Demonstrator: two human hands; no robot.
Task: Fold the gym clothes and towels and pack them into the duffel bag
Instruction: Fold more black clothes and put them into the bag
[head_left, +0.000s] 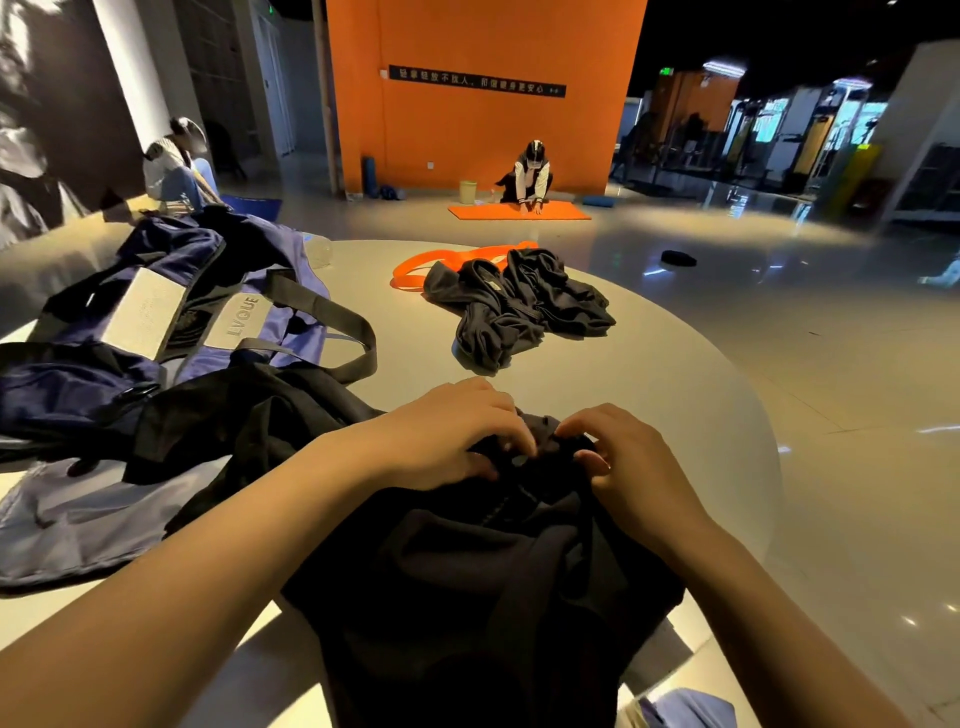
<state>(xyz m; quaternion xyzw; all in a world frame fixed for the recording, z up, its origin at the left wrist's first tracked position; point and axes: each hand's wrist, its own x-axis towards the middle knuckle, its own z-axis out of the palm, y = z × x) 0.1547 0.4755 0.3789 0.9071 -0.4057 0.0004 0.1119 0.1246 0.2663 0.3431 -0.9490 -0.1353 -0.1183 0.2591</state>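
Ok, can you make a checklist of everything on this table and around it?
Surface: round pale table, smooth.
Job's things: open blue duffel bag at left; black garment in front; crumpled dark garment further back.
Clutter: orange band beside the crumpled garment.
Hands: left hand and right hand both pinch the black garment's far edge.
Cables: nothing seen.
Surroundings: gym floor, orange wall, person kneeling at an orange mat.
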